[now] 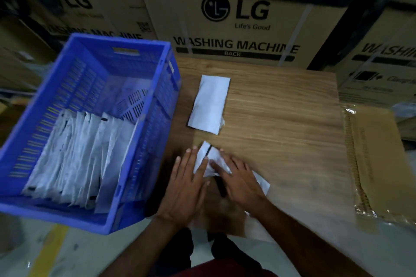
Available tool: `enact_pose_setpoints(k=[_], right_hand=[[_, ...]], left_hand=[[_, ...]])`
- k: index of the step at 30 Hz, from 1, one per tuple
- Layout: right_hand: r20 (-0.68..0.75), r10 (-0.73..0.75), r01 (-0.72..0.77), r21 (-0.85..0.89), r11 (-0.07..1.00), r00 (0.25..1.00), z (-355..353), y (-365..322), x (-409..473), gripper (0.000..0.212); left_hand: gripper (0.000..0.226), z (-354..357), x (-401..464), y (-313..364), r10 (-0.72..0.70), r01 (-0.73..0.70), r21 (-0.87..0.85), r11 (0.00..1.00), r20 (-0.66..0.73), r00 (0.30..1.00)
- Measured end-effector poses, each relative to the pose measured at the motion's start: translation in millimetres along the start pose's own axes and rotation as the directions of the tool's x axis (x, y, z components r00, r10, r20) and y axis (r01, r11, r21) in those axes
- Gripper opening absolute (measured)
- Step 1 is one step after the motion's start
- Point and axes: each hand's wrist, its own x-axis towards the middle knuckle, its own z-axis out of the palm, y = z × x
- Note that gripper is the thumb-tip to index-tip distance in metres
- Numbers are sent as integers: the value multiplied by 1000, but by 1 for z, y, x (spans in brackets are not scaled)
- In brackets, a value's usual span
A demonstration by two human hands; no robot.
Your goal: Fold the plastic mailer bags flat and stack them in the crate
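White mailer bag (210,161) lies on the table (281,119) under my left hand (186,186) and right hand (238,177). Fingers straight, pressing it flat. Blue crate (157,101) beside holds folded bags (74,157).

Your left hand (188,183) and right hand (237,177) cover most of the white mailer bag (206,157) at lower centre, so you cannot tell its folds. The table (292,119) blurs toward the lower right. The cardboard boxes (236,27) are cut off along the top edge. The crate (144,119) hides the lower ends of its stacked bags (78,155).
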Motion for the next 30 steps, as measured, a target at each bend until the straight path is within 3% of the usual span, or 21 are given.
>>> enact_pose_setpoints(k=[5,16,19,23,27,30], right_hand=[[-164,175,-169,51,984,971,-43,2,-9,64],[-418,266,-233,127,964,869,-86,-56,25,60],[-523,236,-195,133,972,819,-91,-92,37,56],[-552,261,-227,130,965,792,-86,-145,56,62],[-536,327,-312,123,942,778,-75,-203,77,61],[-536,443,-430,158,889,718,-72,-241,91,62]], left_hand=[[61,-48,16,3,34,-31,37,999,-59,998],[57,-123,17,-36,112,-96,119,988,-138,984],[59,-136,12,-73,128,-106,133,985,-174,976],[56,-149,-7,-144,158,-137,111,984,-212,964],[56,-145,-23,-216,268,-259,79,963,-137,954],[56,-134,-24,-257,378,-373,82,924,-71,923]])
